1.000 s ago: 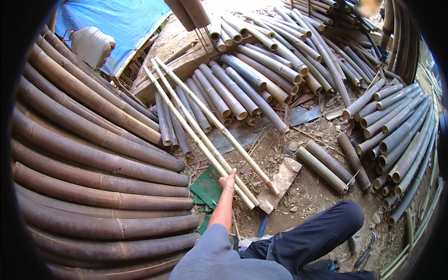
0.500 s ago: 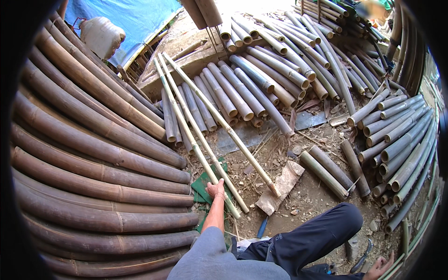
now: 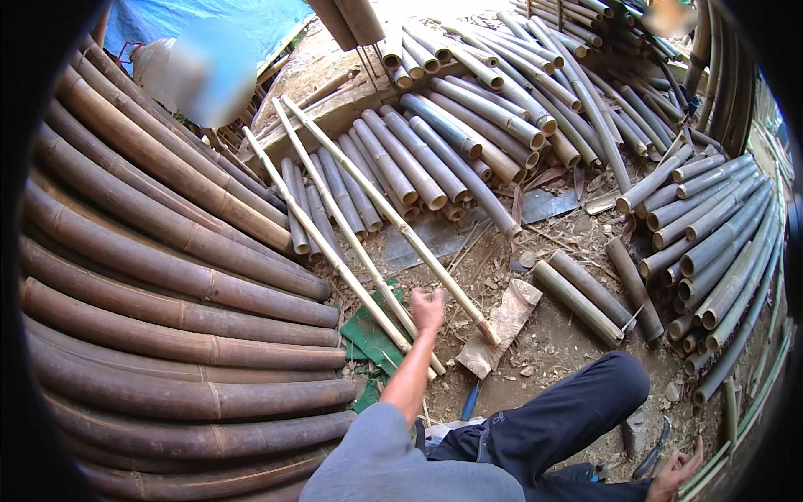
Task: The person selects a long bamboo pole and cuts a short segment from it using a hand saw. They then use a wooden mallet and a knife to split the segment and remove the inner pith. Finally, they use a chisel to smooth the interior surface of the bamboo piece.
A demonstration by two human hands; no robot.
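3 slender, pale bamboo poles (image 3: pixel 401 224)

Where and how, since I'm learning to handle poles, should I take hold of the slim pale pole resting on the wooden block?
Probably from above, just short of its near end: the pole looks slim enough to encircle, and the wooden block under that end likely props it up.

1. Hands: two. From the person (image 3: pixel 401 468), left hand (image 3: pixel 427 310) at twelve o'clock, right hand (image 3: pixel 676 474) at three.
2. Slender pale poles (image 3: pixel 401 227): three, eleven to twelve.
3. Wooden block (image 3: pixel 514 309): one, at one.
4. Short loose bamboo lengths (image 3: pixel 633 287): three, one to two.
5. Blue-handled tool (image 3: pixel 471 400): one, near one.
6. Dark curved tool (image 3: pixel 655 448): one, at three.
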